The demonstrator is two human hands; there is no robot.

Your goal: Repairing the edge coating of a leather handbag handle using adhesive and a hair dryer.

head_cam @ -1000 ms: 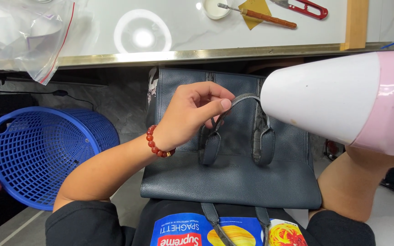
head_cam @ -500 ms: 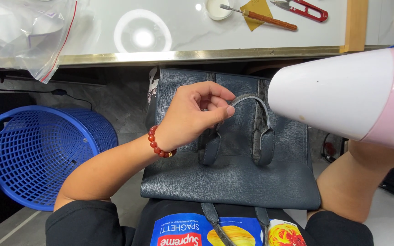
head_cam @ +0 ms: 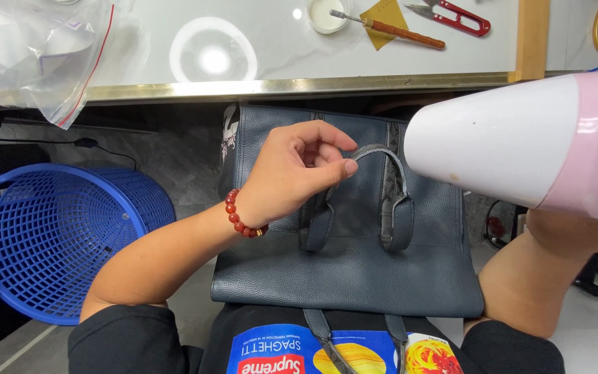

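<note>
Now pinching the handle (head_cam: pixel 382 156) of a dark leather bag (head_cam: pixel 347 277) on the lap, left hand (head_cam: pixel 292 176) clamped; right hand (head_cam: pixel 576 232) closed on a hair dryer (head_cam: pixel 520 142) over the bag's right edge.

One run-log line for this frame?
left hand: pinches bag handle | right hand: holds hair dryer | handbag: on lap

Dark leather handbag (head_cam: pixel 354 277) lies flat — handle (head_cam: pixel 382 156) lifted — beside white-pink hairdryer (head_cam: pixel 520 142).
</note>
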